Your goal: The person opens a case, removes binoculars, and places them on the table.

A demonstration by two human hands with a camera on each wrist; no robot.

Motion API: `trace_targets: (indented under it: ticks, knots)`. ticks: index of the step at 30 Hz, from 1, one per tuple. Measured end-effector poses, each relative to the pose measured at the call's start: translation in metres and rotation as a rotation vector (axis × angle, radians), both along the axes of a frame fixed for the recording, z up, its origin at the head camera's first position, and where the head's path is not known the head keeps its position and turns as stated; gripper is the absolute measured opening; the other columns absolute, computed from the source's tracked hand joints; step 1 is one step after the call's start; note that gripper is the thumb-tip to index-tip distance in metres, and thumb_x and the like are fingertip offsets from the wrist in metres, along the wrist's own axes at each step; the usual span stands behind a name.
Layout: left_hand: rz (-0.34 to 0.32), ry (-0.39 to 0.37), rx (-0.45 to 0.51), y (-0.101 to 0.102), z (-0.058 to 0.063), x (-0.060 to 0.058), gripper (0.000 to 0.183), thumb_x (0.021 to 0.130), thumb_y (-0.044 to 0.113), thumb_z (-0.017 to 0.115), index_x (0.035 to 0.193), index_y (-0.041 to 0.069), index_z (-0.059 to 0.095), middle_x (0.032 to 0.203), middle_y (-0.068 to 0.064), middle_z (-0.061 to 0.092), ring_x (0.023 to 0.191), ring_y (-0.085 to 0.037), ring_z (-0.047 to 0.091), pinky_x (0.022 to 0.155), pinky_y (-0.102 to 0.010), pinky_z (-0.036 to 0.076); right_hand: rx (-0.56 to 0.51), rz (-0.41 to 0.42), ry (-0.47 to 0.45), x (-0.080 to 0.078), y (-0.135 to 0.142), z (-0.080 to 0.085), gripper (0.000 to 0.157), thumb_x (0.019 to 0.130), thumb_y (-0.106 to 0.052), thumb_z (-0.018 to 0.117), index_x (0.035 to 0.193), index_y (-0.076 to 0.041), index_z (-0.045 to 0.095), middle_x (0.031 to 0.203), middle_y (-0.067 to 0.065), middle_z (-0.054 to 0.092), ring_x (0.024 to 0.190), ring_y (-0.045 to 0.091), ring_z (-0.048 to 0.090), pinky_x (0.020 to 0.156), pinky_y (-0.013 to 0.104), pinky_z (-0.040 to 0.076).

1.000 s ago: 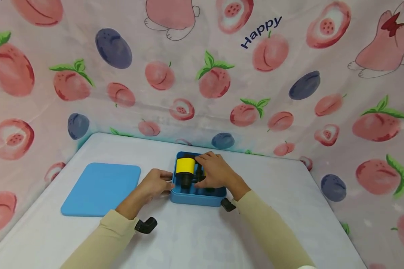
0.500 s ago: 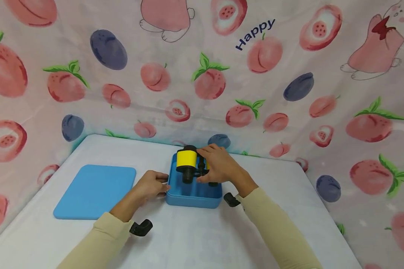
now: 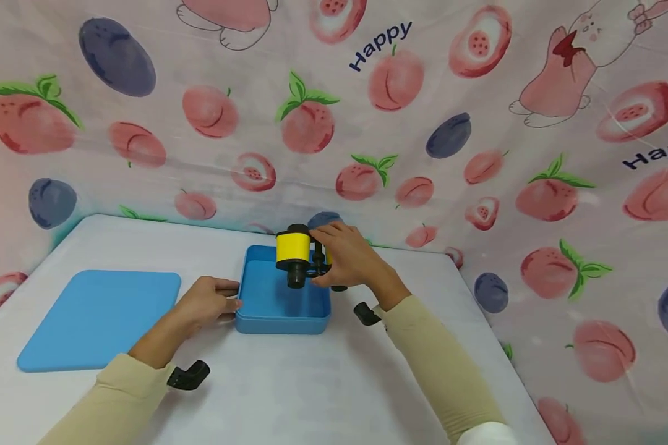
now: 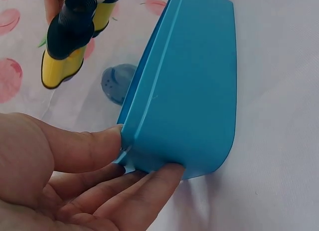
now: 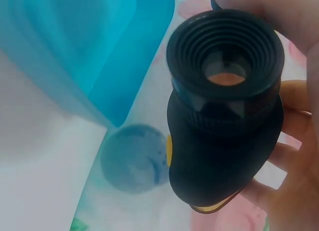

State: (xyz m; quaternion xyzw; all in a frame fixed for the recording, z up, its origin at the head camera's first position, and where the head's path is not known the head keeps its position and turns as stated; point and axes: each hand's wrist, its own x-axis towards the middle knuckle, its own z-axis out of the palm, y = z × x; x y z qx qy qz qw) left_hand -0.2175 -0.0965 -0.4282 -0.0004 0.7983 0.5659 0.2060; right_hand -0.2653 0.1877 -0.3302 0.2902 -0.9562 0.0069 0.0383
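Note:
My right hand (image 3: 349, 262) grips black-and-yellow binoculars (image 3: 293, 248) from above, holding them over the back right part of a blue box (image 3: 282, 326). In the right wrist view, one ribbed eyepiece (image 5: 227, 56) faces the camera and the fingers lie behind the barrel; most of the other barrel is out of sight. My left hand (image 3: 206, 301) rests at the box's left side. The left wrist view has its thumb touching the rim and its nearly straight fingers against the outer wall (image 4: 184, 81). Nothing lies in the visible part of the box.
A flat blue lid (image 3: 102, 318) lies on the white table (image 3: 261, 395), left of the box. Fruit-printed cloth (image 3: 211, 167) hangs behind and at the sides. A black bent piece sticks out at each cuff, such as the left one (image 3: 189, 375).
My right hand has lifted the binoculars up out of the box. The left hand stays at the box's side. The whole head view has shifted, with the scene sliding left.

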Motion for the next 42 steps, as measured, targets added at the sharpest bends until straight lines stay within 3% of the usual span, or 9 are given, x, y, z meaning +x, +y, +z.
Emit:
trace_targets:
  ticks: [6,13,22,30,42]
  knots:
    - [0.0,0.006,-0.018,-0.017,0.004,0.002,0.059,0.096,0.008,0.061,0.146,-0.012,0.035,0.149,-0.032,0.042,0.128,-0.044,0.055,0.094,-0.046,0.056,0.012,-0.01,0.008,-0.005,-0.003,0.003,0.094,0.071,-0.054,0.079,0.149,-0.014,0.044,0.151,0.004,0.048,0.138,0.027,0.039,0.116,0.055,0.036]
    - [-0.008,0.01,-0.013,-0.004,0.002,0.001,0.056,0.097,0.007,0.06,0.145,-0.011,0.038,0.148,-0.031,0.044,0.127,-0.043,0.057,0.094,-0.046,0.056,0.009,-0.05,0.009,-0.003,0.021,0.003,0.095,0.07,-0.051,0.081,0.148,-0.012,0.044,0.15,0.006,0.05,0.138,0.028,0.039,0.117,0.054,0.035]
    - [0.026,-0.003,-0.021,-0.007,0.001,0.002,0.054,0.096,0.006,0.059,0.145,-0.009,0.04,0.148,-0.03,0.045,0.127,-0.04,0.058,0.095,-0.045,0.056,-0.006,-0.059,0.015,-0.005,0.037,-0.003,0.095,0.07,-0.052,0.08,0.148,-0.012,0.044,0.148,0.007,0.05,0.137,0.029,0.039,0.115,0.054,0.037]
    - [0.04,-0.007,0.008,0.004,0.001,-0.003,0.053,0.096,0.005,0.06,0.144,-0.007,0.042,0.147,-0.027,0.048,0.127,-0.037,0.059,0.095,-0.044,0.057,0.017,-0.149,0.005,-0.001,0.071,0.0,0.095,0.069,-0.049,0.082,0.147,-0.009,0.044,0.148,0.009,0.05,0.137,0.031,0.038,0.116,0.056,0.035]
    - [0.062,-0.011,-0.012,0.0,0.003,0.0,0.053,0.096,0.005,0.061,0.144,-0.007,0.043,0.146,-0.027,0.048,0.125,-0.038,0.06,0.094,-0.044,0.057,0.012,-0.182,0.006,-0.003,0.098,-0.014,0.096,0.067,-0.047,0.083,0.146,-0.008,0.045,0.146,0.01,0.053,0.136,0.032,0.041,0.113,0.056,0.04]
